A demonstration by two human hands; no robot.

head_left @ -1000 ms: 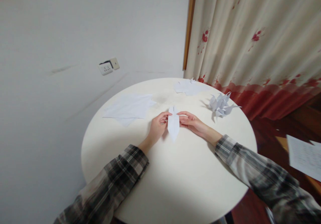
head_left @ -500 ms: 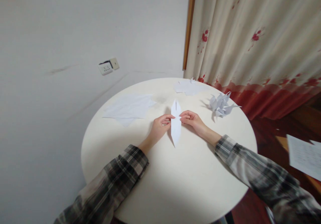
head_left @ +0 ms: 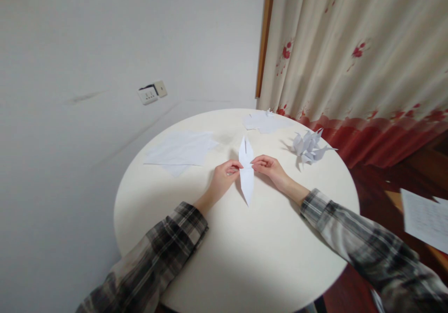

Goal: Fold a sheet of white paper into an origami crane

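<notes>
A long white piece of folded paper (head_left: 247, 182), pointed at both ends, is held over the middle of the round table. Its far half has a slit down the centre, and a crease crosses it at mid-length. My left hand (head_left: 225, 175) pinches the left edge near that crease between thumb and fingers. On the opposite edge, my right hand (head_left: 269, 167) grips the paper with its fingertips at about the same height. Several folded paper cranes (head_left: 308, 147) lie in a heap to the right, beyond my right hand.
White paper sheets (head_left: 178, 150) lie at the left of the white table (head_left: 217, 261). More paper (head_left: 262, 122), with a small folded piece (head_left: 269, 113), rests at the far edge. A wall with a socket (head_left: 148, 95) stands left; a curtain (head_left: 350, 70) hangs right.
The near end of the folded paper has swung slightly to the right, so the paper looks a little bent at its crease. Both hands stay almost in place.
</notes>
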